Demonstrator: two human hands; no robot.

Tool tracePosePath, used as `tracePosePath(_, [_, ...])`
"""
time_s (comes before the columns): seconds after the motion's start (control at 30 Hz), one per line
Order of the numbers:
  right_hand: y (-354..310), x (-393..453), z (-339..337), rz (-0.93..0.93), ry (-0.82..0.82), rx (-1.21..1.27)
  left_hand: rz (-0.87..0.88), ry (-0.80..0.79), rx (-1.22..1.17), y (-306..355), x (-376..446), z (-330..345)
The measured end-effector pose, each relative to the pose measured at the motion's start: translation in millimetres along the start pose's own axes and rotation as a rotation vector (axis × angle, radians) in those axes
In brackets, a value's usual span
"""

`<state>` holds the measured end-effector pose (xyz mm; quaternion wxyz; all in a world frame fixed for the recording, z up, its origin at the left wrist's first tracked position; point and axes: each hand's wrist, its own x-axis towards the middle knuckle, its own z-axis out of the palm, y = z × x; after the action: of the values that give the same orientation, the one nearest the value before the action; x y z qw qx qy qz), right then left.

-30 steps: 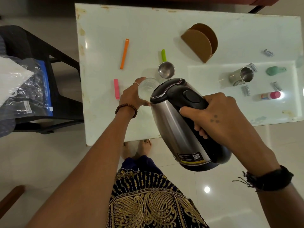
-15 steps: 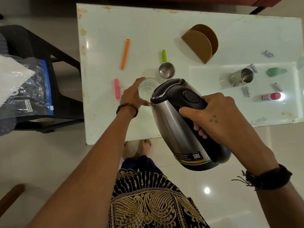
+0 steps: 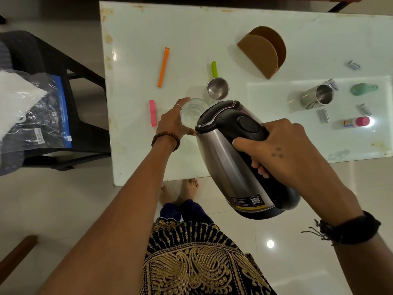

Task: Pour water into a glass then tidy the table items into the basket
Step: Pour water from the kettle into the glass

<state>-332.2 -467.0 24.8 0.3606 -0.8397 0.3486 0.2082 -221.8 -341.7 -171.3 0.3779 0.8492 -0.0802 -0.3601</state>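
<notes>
A clear glass (image 3: 192,112) stands on the white table (image 3: 138,158), and my left hand (image 3: 173,123) wraps around its left side. My right hand (image 3: 280,150) grips the black handle of a steel electric kettle (image 3: 221,158), tilted with its spout over the glass rim. The spout tip and any stream of water are hidden by the kettle lid. Loose items lie on the table: an orange clip (image 3: 163,67), a pink clip (image 3: 152,113), a steel measuring scoop with a green handle (image 3: 217,87), a steel mug (image 3: 318,99) on its side, and a pink-capped bottle (image 3: 357,122).
A brown cardboard holder (image 3: 262,53) stands at the back. Several small batteries (image 3: 323,116) and a green object (image 3: 362,89) lie at the right. A black chair (image 3: 63,81) holding a plastic bag (image 3: 32,109) stands left of the table. No basket is in view.
Hardly anything differs. The kettle stays tilted over the glass and both hands keep their hold.
</notes>
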Motion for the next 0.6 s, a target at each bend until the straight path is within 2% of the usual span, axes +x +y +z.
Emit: tracePosePath(0.6, [2.4,2.0,-0.2,-0.006,0.004,0.054,-0.013,0.0,-0.051,-1.3,0.2,1.6])
